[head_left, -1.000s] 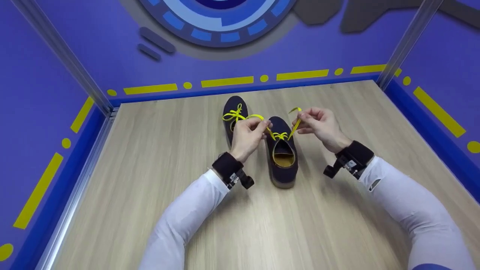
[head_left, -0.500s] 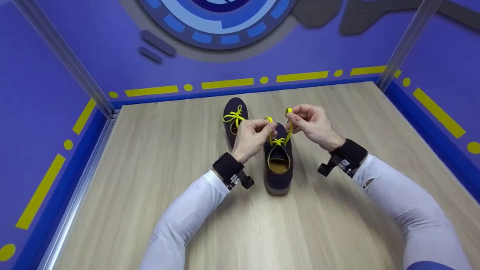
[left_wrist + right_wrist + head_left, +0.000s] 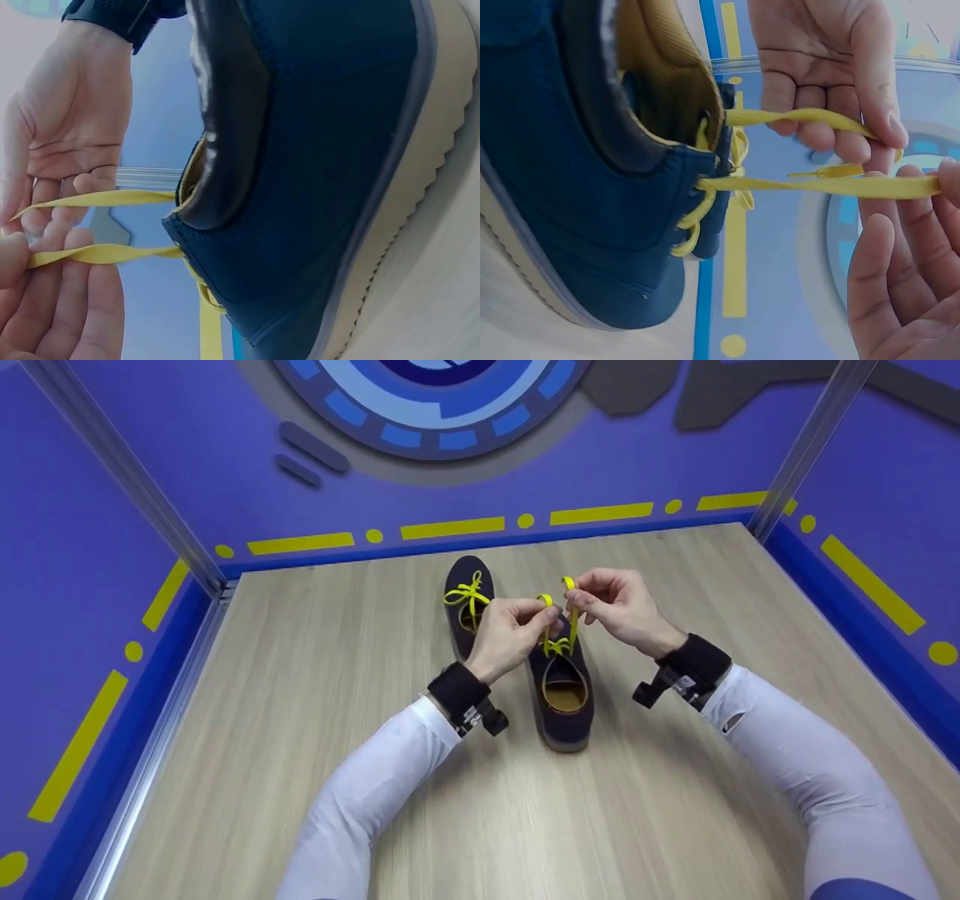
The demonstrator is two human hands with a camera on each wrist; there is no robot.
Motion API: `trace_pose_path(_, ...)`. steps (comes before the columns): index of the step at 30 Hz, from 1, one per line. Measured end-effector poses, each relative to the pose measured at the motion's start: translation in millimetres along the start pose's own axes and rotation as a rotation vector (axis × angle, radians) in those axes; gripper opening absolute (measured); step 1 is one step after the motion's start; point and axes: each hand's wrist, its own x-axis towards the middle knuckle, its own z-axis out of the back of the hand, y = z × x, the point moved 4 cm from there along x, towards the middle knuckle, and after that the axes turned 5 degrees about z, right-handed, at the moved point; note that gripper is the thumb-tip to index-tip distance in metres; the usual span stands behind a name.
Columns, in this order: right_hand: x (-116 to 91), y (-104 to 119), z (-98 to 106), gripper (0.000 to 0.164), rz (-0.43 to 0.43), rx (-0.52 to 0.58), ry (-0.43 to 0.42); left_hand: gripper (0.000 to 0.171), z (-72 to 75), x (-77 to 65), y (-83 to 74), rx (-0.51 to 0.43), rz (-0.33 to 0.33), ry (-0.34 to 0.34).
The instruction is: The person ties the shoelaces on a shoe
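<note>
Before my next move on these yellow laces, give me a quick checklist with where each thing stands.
1. Left hand pinching the left lace strand: ok.
2. Right hand pinching the right lace strand: ok.
3. Strands uncrossed between the nearer shoe and your fingers: ok.
4. Bow tied on that shoe: not ok, both strands run up to your hands.
5. Strands equally long: cannot tell, your hands hide parts of them.
6. Other shoe showing a tied bow: ok.
</note>
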Motion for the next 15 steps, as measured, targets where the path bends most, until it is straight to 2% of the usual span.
trace_pose_path(4,0.7,18.5,-4.5,0.009,0.032,-0.003,0.023,0.019,-1.5,0.9,-0.6,0.027,-0.005,0.012)
trace_pose_path(10,2.4,23.2,-5.8,0.008,0.058,-0.053,0.033,0.02,-4.6,2.5,-2.8,0.073,0.004,0.043)
trace_pose_path(15,6.6,26.2,-11.1,0.006,0.127,-0.096,0.057,0.023,-9.6,4.1,-8.3,0.078,-0.019,0.13)
